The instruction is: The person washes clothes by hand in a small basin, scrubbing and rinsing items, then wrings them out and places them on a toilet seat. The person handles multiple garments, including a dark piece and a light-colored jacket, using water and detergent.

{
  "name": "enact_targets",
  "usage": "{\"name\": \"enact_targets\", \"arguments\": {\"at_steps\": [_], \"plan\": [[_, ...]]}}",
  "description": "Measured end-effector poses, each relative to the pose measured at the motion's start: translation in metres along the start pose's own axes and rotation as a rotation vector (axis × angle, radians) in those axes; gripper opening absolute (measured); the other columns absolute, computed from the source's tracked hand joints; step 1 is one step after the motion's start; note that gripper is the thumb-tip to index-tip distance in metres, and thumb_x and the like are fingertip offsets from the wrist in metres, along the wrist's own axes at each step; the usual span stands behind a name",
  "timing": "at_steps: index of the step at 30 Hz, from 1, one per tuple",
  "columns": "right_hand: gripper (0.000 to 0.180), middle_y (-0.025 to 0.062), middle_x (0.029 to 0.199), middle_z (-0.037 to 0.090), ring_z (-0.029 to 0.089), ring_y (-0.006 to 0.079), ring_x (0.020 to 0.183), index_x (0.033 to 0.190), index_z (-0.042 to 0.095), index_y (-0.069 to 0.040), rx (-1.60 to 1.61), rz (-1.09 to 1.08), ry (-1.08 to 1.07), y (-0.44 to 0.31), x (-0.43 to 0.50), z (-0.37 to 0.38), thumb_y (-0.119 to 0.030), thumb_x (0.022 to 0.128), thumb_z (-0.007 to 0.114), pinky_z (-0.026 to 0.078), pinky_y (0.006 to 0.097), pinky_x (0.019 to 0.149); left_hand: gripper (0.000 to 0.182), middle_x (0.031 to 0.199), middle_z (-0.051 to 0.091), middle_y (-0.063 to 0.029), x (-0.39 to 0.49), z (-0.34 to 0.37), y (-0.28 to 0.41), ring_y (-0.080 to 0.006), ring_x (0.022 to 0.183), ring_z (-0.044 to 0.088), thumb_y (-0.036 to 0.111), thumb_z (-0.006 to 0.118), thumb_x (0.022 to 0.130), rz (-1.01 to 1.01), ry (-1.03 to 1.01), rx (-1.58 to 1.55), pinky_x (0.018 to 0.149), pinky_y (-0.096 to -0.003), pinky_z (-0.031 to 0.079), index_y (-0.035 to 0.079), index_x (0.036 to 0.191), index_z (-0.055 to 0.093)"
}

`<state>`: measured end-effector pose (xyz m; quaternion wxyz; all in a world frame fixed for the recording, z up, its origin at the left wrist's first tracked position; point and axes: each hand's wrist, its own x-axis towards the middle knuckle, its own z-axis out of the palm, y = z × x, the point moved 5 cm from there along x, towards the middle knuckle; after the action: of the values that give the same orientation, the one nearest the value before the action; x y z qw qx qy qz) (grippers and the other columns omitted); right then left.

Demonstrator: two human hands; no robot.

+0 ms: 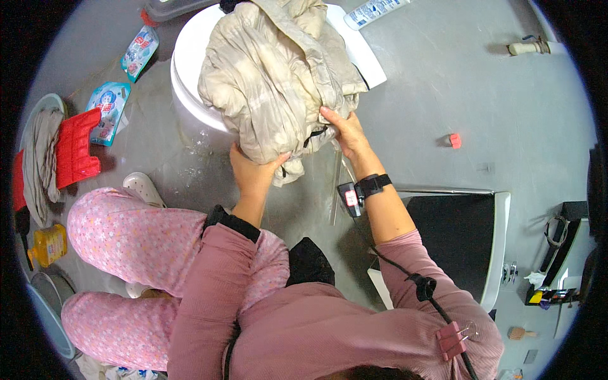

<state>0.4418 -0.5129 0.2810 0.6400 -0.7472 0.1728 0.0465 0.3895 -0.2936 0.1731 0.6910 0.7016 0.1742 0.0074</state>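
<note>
A cream-grey puffer jacket [270,80] with a wrinkled shell lies bunched over a white rounded fixture [187,90], its lower part hanging past the rim. My left hand [254,166] grips the jacket's near edge, thumb on top and fingers hidden beneath. Further right, my right hand [349,130] pinches another part of the same edge with the thumb above. A dark zipper edge [360,76] shows at the jacket's right, and a black cord [314,136] lies between the hands. A black strap [373,185] with a small device circles my right wrist.
Blue detergent pouches [109,111] lie at left, near a basin [52,100] holding grey cloth [42,156] and a red ribbed piece [78,147]. A yellow bottle [50,244] is below. A white bottle [375,12], red cap [455,140] and black panel [451,242] are rightward.
</note>
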Motion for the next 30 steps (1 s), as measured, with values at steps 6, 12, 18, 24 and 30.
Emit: {"name": "enact_targets", "arguments": {"at_steps": [6,12,18,24,30], "plan": [[0.081,0.0105,0.132,0.052,0.049,0.0217,0.121,0.136,0.043,0.002,-0.234,0.185,-0.271,-0.023,-0.037,0.013,-0.041,0.077,0.078,0.038,0.0347,0.102,0.080,0.115,0.064,-0.0169,-0.015,0.030,0.026,-0.0253,0.109,0.060,0.019,0.091,0.057,-0.022,-0.575,-0.521,0.094,-0.0341,0.047,-0.006,0.123,0.054],[0.082,0.0129,0.125,0.059,0.055,0.0203,0.115,0.129,0.051,0.003,-0.650,-0.132,-0.706,-0.054,-0.068,0.067,-0.031,0.065,0.088,0.041,0.0337,0.101,0.058,0.135,0.053,-0.0110,-0.023,0.056,0.042,-0.0229,0.122,0.050,0.023,0.076,0.080,0.101,-0.855,-0.402,0.102,-0.0348,0.041,0.002,0.130,0.054],[0.085,0.0148,0.120,0.061,0.059,0.0231,0.109,0.125,0.054,0.005,-0.823,0.079,-0.508,-0.040,-0.065,0.079,-0.037,0.060,0.091,0.044,0.0338,0.099,0.056,0.139,0.050,-0.0140,-0.017,0.053,0.052,-0.0268,0.128,0.046,0.039,0.063,0.087,0.392,-0.904,-0.325,0.107,-0.0339,0.033,0.011,0.134,0.051],[0.075,0.0163,0.125,0.059,0.055,0.0238,0.116,0.122,0.056,0.008,-0.787,0.300,-0.343,-0.025,-0.070,0.062,-0.039,0.071,0.083,0.040,0.0328,0.102,0.071,0.128,0.057,-0.0166,-0.027,0.079,0.026,-0.0259,0.117,0.054,0.035,0.081,0.067,-0.075,-0.896,-0.217,0.101,-0.0340,0.041,0.005,0.126,0.056],[0.071,0.0165,0.134,0.053,0.046,0.0245,0.127,0.127,0.054,0.004,-0.856,0.347,-0.213,0.001,-0.047,0.034,-0.045,0.080,0.071,0.030,0.0324,0.110,0.081,0.118,0.064,-0.0151,-0.032,0.089,0.035,-0.0250,0.108,0.060,0.032,0.091,0.051,-0.074,-0.757,-0.319,0.097,-0.0327,0.044,0.001,0.120,0.061]]}}
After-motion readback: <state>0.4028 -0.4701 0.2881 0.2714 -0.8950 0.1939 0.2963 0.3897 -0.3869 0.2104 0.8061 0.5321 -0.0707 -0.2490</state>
